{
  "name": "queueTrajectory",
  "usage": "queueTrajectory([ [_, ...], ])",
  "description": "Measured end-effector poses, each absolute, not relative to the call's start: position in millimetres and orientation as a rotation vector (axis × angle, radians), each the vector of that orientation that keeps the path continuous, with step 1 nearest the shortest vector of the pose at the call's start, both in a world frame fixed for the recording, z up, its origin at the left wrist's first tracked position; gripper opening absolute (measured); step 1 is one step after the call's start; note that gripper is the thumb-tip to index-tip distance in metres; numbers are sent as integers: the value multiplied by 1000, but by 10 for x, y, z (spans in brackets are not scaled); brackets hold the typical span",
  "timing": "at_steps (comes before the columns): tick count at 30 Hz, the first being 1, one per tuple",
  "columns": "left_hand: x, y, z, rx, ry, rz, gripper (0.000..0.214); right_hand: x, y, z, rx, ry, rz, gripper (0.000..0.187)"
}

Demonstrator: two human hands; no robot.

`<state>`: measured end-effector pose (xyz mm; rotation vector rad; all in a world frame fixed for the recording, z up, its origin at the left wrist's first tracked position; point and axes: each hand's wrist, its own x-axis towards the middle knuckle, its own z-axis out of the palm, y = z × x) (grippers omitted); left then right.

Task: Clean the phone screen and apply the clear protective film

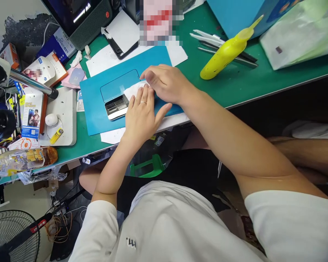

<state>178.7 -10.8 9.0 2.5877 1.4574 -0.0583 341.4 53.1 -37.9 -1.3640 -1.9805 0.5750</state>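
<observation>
Green table [235, 87] carried a blue mat [94, 112], where a phone-like device [116, 110] lay partly under a white sheet [131, 91]. Your left hand [142, 114] rested flat on the sheet, its grip released; your right hand [168, 84] curved beside it, though whether that grip held anything, I couldn't tell.

You are in what looks like a phone-repair workshop: a phone-like device [116, 107], LCD box [60, 43], mat [92, 111], tools [246, 62] and bottle [224, 56] share your bench [253, 83].
</observation>
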Motion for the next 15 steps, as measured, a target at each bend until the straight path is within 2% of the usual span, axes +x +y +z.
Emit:
queueTrajectory([
  [10, 1029, -106, 112, 2515, 1608, 40, 66, 3381, 492, -349, -1416, -1984, 583, 117],
  [15, 729, -299, 30, 2524, 1734, 170, 70, 3369, 476, -366, -1387, -1975, 588, 110],
])
